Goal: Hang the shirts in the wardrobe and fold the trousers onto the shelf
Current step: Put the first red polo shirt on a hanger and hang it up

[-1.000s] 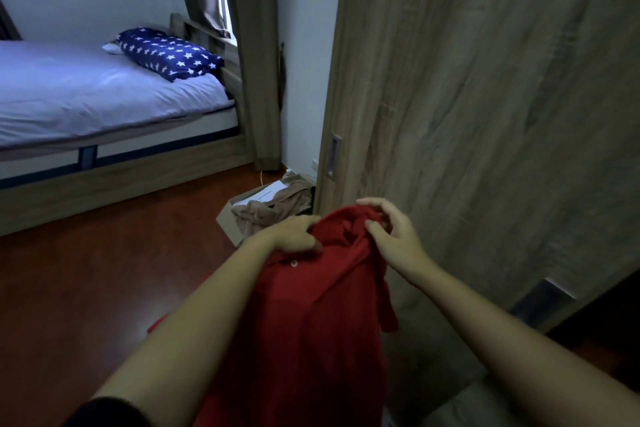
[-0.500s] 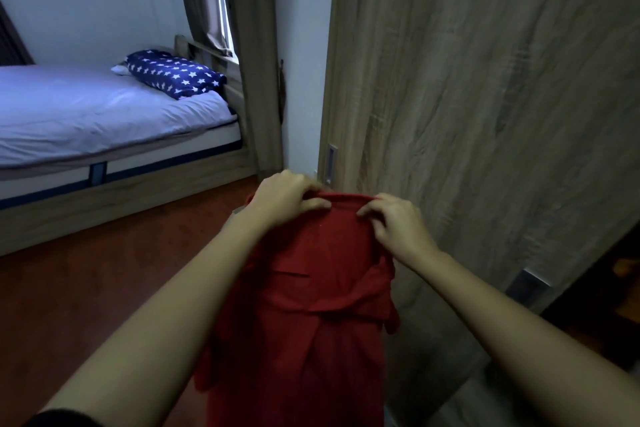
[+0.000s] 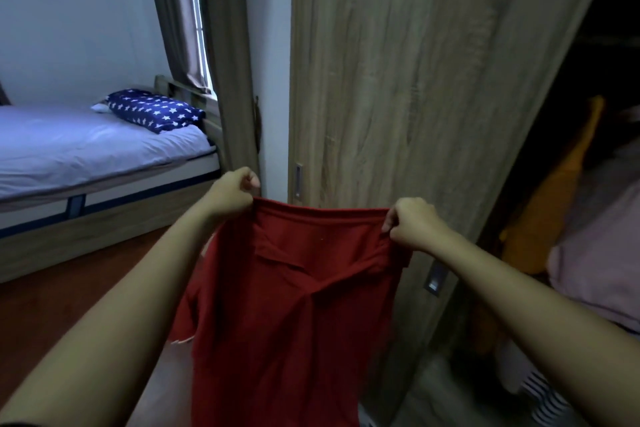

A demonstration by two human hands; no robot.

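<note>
Shirt: a red shirt [image 3: 294, 305] with a collar is held up in the air by its upper edge, which is pulled into a nearly straight line between the two hands. The rest of the cloth hangs down loosely between the forearms and runs out of the lower edge of the view. A sleeve is seen drooping on the left side.

Shirt's place: it is held in front of the wardrobe door [image 3: 398, 80], low in the middle of the view, outside the wardrobe.

Left hand [image 3: 230, 194]: the fingers are curled into a fist and the left corner of the upper edge is gripped.

Right hand [image 3: 412, 225]: the fingers are curled and the right corner of the upper edge is pinched, with the cloth bunched beneath the hand.

Hands together: they are held well apart, each clamped on the shirt.

Door edge: the wooden door stands just behind the shirt, and its right edge lies near the right hand.

Open room: to the right of the door the dark inside of the wardrobe is seen, where an orange garment [image 3: 550, 218] and a pale pink garment [image 3: 595, 253] are hung.

Left side: red-brown floor [image 3: 69, 288] lies open up to a bed [image 3: 86, 149] with a starred pillow [image 3: 156, 111], and a curtain [image 3: 221, 45] hangs beside it.
</note>
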